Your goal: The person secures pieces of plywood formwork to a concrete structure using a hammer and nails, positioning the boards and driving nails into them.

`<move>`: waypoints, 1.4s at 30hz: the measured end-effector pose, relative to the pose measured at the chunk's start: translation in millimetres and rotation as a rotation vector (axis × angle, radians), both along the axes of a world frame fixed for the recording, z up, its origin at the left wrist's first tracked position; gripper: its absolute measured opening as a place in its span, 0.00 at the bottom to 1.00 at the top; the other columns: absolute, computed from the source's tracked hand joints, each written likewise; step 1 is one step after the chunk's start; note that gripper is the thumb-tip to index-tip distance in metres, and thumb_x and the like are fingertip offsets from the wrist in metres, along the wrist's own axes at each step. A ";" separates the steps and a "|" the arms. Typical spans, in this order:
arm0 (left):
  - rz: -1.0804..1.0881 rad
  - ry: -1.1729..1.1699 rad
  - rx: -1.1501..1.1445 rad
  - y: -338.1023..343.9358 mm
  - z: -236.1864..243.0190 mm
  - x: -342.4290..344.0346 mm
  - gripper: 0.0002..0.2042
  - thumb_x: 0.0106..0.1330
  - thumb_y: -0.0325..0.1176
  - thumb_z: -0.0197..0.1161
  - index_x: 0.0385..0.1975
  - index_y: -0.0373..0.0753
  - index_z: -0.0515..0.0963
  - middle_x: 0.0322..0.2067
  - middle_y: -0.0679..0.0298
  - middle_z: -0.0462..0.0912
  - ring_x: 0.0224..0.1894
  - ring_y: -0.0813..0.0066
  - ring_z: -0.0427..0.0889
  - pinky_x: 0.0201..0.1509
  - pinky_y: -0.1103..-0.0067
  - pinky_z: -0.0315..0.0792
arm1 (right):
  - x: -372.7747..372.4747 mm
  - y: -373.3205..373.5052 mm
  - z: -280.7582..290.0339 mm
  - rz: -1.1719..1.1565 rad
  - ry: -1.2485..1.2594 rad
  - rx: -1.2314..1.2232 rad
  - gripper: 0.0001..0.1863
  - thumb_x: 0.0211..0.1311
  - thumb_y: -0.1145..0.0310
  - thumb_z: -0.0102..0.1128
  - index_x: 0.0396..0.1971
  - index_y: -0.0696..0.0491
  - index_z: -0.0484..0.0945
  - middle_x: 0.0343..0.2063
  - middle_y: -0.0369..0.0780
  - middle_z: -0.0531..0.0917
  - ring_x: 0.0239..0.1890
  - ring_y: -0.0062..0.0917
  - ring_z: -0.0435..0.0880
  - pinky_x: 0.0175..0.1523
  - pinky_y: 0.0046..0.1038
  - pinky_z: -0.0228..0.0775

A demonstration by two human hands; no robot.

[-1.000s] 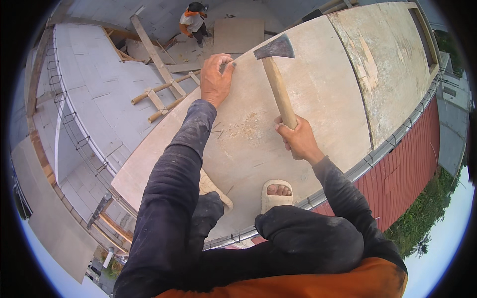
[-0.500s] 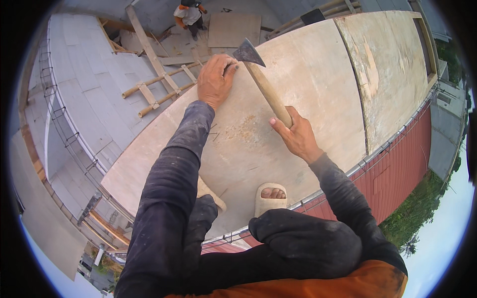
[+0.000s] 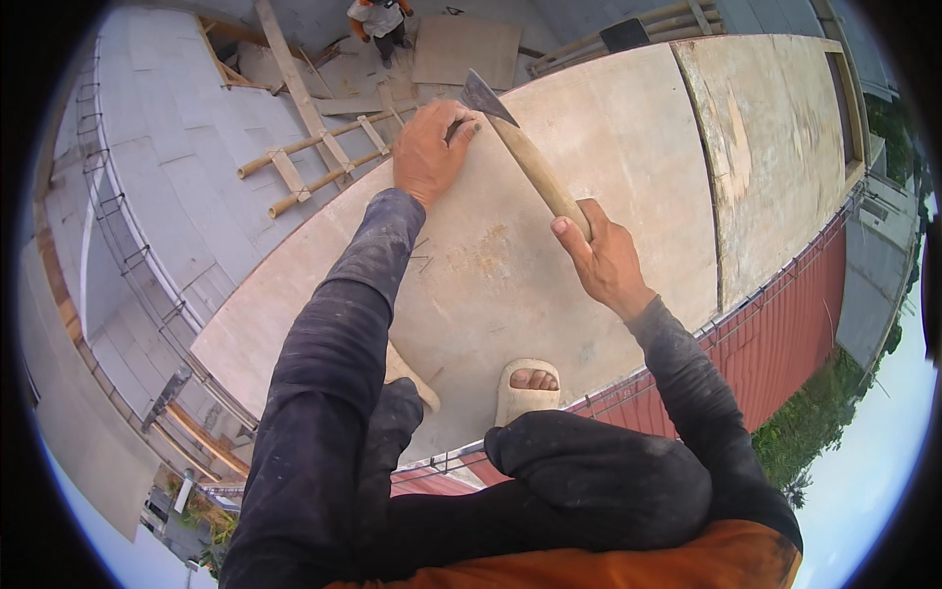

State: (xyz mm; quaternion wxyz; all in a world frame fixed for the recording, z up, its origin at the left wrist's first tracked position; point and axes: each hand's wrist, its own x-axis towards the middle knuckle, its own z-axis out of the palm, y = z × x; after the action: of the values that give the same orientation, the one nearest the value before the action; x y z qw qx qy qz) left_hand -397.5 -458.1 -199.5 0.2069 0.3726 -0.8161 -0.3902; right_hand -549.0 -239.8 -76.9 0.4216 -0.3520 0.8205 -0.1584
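Observation:
A hatchet (image 3: 546, 179) with a pale wooden handle and a dark metal head is gripped low on its handle by my right hand (image 3: 610, 259). Its head hangs close to the right of my left hand (image 3: 429, 155). That hand rests at the far edge of a large plywood board (image 3: 589, 128), thumb and fingers pinched together. Something small and dark shows at the fingertips, too small to name. Several thin nails (image 3: 422, 257) lie loose on the board, near a scuffed, crumbly patch.
I crouch on the board in cream sandals (image 3: 528, 389). A second, peeling board (image 3: 775, 128) adjoins at right. Beyond the far edge, a bamboo ladder (image 3: 319, 162) and a person (image 3: 381, 22) are below. Red corrugated sheeting (image 3: 785, 324) and steel bars run along the near edge.
My right hand has shifted slightly to the right, and the hatchet's head has turned so its face looks narrower. My left hand stays pinched at the board's edge.

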 end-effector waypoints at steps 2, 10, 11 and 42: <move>-0.006 -0.004 0.002 -3.0 -1.2 1.6 0.09 0.66 0.36 0.71 0.42 0.43 0.82 0.47 0.64 0.85 0.51 0.57 0.83 0.57 0.66 0.75 | 1.4 0.6 1.5 0.000 0.002 -0.085 0.34 0.77 0.38 0.54 0.49 0.61 0.75 0.18 0.49 0.81 0.23 0.48 0.84 0.32 0.44 0.74; 0.006 0.064 -0.043 -4.7 -6.5 0.4 0.09 0.65 0.35 0.71 0.42 0.42 0.82 0.47 0.64 0.85 0.51 0.57 0.84 0.56 0.66 0.76 | -7.5 2.1 -14.7 0.003 0.009 0.054 0.35 0.76 0.36 0.53 0.49 0.61 0.76 0.17 0.50 0.80 0.24 0.47 0.84 0.32 0.44 0.73; 0.006 0.070 -0.020 -4.8 -4.7 0.3 0.10 0.65 0.34 0.71 0.42 0.41 0.82 0.47 0.64 0.85 0.51 0.57 0.84 0.56 0.65 0.76 | -7.1 2.7 -13.6 -0.009 0.010 0.030 0.36 0.76 0.35 0.53 0.49 0.61 0.76 0.18 0.50 0.80 0.23 0.47 0.84 0.32 0.44 0.73; 0.012 -0.749 0.311 -49.1 4.3 5.4 0.30 0.77 0.50 0.42 0.47 0.29 0.86 0.50 0.38 0.86 0.56 0.38 0.84 0.66 0.55 0.73 | 5.8 11.3 -21.8 -0.043 -0.085 -0.368 0.33 0.78 0.37 0.50 0.45 0.60 0.74 0.17 0.49 0.78 0.23 0.47 0.83 0.30 0.44 0.72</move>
State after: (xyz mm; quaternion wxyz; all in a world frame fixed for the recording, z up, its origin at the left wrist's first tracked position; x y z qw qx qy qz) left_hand -392.1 -507.3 -195.2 -0.1611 0.5208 -0.7640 -0.3451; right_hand -543.2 -228.5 -98.6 0.3809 -0.3986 0.7666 -0.3293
